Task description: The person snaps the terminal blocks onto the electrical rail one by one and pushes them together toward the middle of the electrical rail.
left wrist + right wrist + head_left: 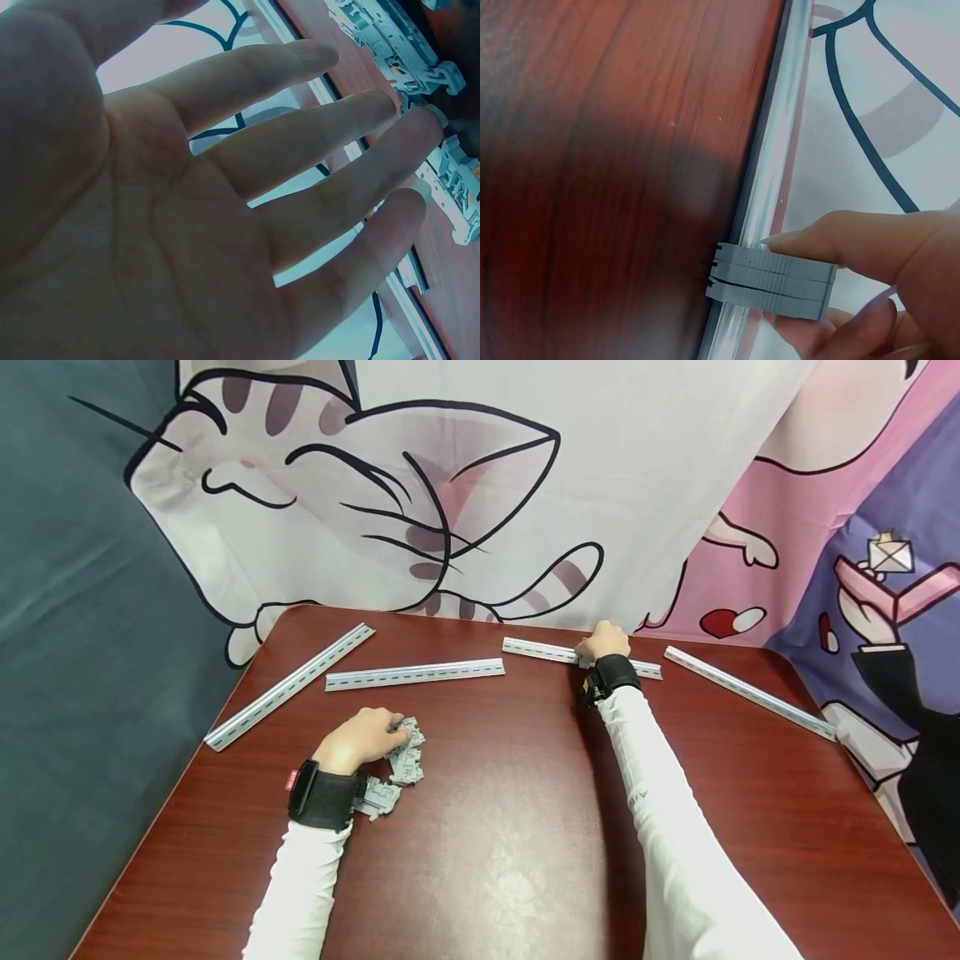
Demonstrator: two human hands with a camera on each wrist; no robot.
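Observation:
My right hand [604,642] is at the far side of the table, over a slotted metal DIN rail [540,649]. Its thumb and fingers pinch grey plastic DIN-rail clips [772,281], which sit side by side across the rail in the right wrist view. On the left, my left hand [362,742] reaches over a loose group of grey clips [407,765]. Its fingers look straight and spread in the left wrist view, fingertips right at the clips [454,180]. More grey clips [378,798] lie beside the left wristband, partly hidden by it.
Other slotted rails lie on the brown table [480,827]: one slanted rail [288,687] at left, one nearly level rail [416,675] at centre left, one slanted rail [750,693] at right. A cat-print curtain [480,485] hangs right behind the table's far edge.

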